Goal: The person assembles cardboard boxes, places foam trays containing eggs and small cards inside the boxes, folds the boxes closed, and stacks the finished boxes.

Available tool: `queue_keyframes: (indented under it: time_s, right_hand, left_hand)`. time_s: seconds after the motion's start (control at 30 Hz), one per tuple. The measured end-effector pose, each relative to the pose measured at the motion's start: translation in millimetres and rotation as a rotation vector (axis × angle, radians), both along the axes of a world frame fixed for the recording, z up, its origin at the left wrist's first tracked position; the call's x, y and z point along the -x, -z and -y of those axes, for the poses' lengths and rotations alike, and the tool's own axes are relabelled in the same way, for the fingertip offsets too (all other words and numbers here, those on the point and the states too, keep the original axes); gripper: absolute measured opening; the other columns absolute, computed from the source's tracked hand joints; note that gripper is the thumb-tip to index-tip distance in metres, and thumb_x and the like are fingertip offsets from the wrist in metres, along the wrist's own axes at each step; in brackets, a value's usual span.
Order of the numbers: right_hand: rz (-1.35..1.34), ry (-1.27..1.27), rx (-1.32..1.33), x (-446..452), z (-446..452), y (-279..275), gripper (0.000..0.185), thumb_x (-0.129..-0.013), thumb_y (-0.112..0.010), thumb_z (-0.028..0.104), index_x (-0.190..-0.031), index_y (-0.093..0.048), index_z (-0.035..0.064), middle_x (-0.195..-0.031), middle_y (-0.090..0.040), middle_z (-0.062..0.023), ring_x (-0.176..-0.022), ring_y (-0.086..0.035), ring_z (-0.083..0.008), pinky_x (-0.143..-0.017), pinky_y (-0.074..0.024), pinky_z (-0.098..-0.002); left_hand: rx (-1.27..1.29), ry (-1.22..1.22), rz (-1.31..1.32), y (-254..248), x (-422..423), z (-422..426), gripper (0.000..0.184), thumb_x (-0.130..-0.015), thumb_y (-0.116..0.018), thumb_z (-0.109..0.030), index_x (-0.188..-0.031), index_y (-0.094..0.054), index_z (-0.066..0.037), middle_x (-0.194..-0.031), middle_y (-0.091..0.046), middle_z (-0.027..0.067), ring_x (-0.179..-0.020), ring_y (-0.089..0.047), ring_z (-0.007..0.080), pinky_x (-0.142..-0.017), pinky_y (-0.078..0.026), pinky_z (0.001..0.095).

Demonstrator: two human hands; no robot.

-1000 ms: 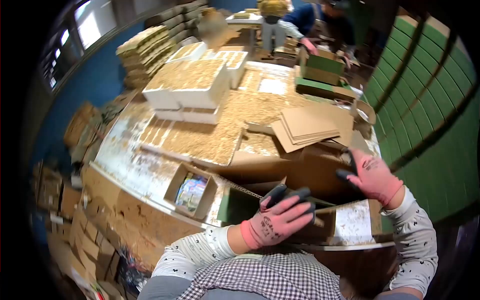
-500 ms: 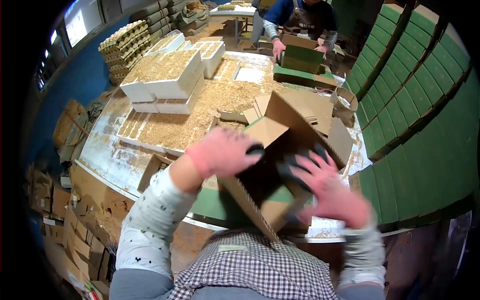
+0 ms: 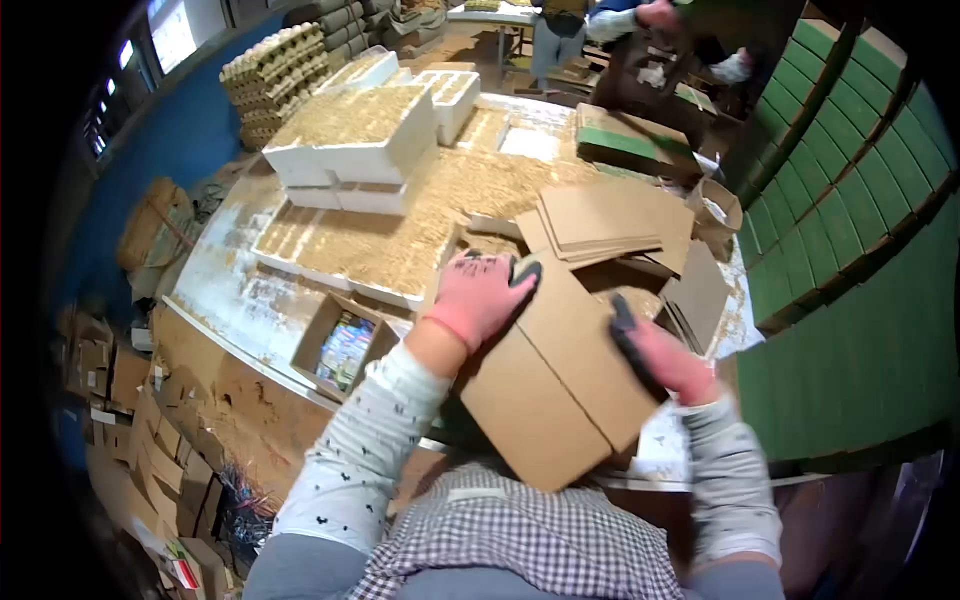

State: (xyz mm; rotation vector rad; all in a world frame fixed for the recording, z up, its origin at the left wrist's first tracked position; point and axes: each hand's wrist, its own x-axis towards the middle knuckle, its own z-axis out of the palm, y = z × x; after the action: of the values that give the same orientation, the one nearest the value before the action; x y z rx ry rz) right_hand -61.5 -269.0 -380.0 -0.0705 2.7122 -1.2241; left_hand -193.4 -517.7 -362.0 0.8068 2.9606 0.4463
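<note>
A cardboard box (image 3: 545, 385) lies tilted on the table in front of me, its two plain brown flaps folded down and meeting at a seam. My left hand (image 3: 478, 298), in a pink glove with dark fingertips, grips its far left edge, thumb over the top. Along the right edge, my right hand (image 3: 665, 355) in a matching glove presses against the side; its far fingers are partly hidden. Just beyond the box are stacked flat cardboard sheets (image 3: 605, 225).
White foam trays (image 3: 400, 155) filled with straw-like bedding stand at the back left. A small box (image 3: 345, 345) holds colourful packets. Stacked green boxes (image 3: 830, 180) line the right side. Across the table, a person stands behind a green-and-brown box (image 3: 635, 140).
The box in my hands stood open with flaps raised; its flaps are now folded shut. My hands have shifted to its sides. The co-worker's hands have left the far box.
</note>
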Motion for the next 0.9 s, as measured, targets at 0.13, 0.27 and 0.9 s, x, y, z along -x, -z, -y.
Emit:
queue_keyframes:
  time_s: [0.13, 0.27, 0.9]
  right_hand:
    - [-0.044, 0.267, 0.274, -19.1, 6.1, -90.7, 0.045, -0.081, -0.065, 0.037, -0.103, -0.060, -0.0012, -0.089, -0.064, -0.0124, -0.088, -0.061, -0.0181, -0.078, -0.0472, -0.0326]
    - [-0.290, 0.024, -0.368, -22.6, 23.9, -68.6, 0.036, -0.062, -0.078, 0.035, -0.081, -0.065, 0.0079, -0.065, -0.061, -0.0031, -0.064, -0.061, -0.0225, -0.064, -0.0465, -0.0345]
    - [-0.392, -0.308, -0.524, 8.2, 47.7, -29.4, 0.058, -0.055, -0.077, 0.047, -0.096, -0.061, 0.0080, -0.110, -0.059, -0.0135, -0.105, -0.055, -0.0302, -0.092, -0.0429, -0.0387]
  left_hand:
    - [-1.119, 0.208, -0.350, -30.6, -18.7, 61.7, 0.043, -0.089, -0.049, -0.039, -0.096, -0.063, 0.001, -0.095, -0.065, 0.0137, -0.092, -0.059, 0.0290, -0.096, -0.039, 0.0406]
    - [-1.825, 0.240, 0.688, 100.8, 17.3, 79.2, 0.040, -0.098, -0.033, -0.023, -0.109, -0.059, 0.006, -0.103, -0.062, 0.0138, -0.105, -0.057, 0.0228, -0.099, -0.037, 0.0332]
    - [-1.992, -0.413, 0.676, 44.3, 160.7, 145.4, 0.029, -0.081, -0.064, -0.019, -0.107, -0.059, -0.007, -0.103, -0.062, 0.0089, -0.094, -0.060, 0.0217, -0.087, -0.049, 0.0348]
